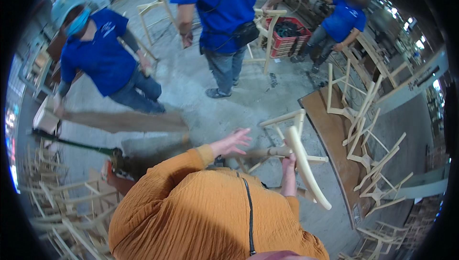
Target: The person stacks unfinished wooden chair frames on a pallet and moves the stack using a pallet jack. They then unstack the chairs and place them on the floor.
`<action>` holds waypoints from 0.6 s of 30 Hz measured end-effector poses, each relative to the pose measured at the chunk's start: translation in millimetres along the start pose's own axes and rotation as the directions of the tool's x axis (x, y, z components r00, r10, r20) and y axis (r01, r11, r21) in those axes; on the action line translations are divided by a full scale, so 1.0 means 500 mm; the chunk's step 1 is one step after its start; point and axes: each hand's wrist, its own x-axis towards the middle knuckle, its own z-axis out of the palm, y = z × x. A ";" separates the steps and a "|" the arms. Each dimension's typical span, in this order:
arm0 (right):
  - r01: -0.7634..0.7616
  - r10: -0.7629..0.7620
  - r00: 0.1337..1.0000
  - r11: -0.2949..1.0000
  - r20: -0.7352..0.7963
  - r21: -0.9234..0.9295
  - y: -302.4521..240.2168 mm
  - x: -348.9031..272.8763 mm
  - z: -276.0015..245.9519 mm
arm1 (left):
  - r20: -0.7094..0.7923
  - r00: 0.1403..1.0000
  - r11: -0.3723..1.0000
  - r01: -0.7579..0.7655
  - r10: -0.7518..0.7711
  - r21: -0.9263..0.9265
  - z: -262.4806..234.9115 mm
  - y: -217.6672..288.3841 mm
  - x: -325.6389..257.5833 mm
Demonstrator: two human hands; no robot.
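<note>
Small, unreadable white lettering [109, 27] is borne by a blue shirt [98, 61]. The left hand [233, 143] is held spread near a pale wooden chair [304, 166], gripped by the right hand [289, 163]; a narrow floor strip [334, 190] is left before a brown board [333, 140].

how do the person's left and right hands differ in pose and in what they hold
The left hand is open with its fingers spread, gripping nothing visible, while the right hand grips a pale wooden chair frame. The left hand shows its fingers clearly; the right hand is partly hidden by the wood. The orange sleeve reaches the left wrist, but bare forearm shows below the right hand. Both are bare.
</note>
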 end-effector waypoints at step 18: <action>0.094 0.744 0.385 0.556 -0.545 0.826 -0.122 -0.341 -0.172 | 0.070 0.951 0.953 0.302 -0.302 0.015 0.190 0.188 0.288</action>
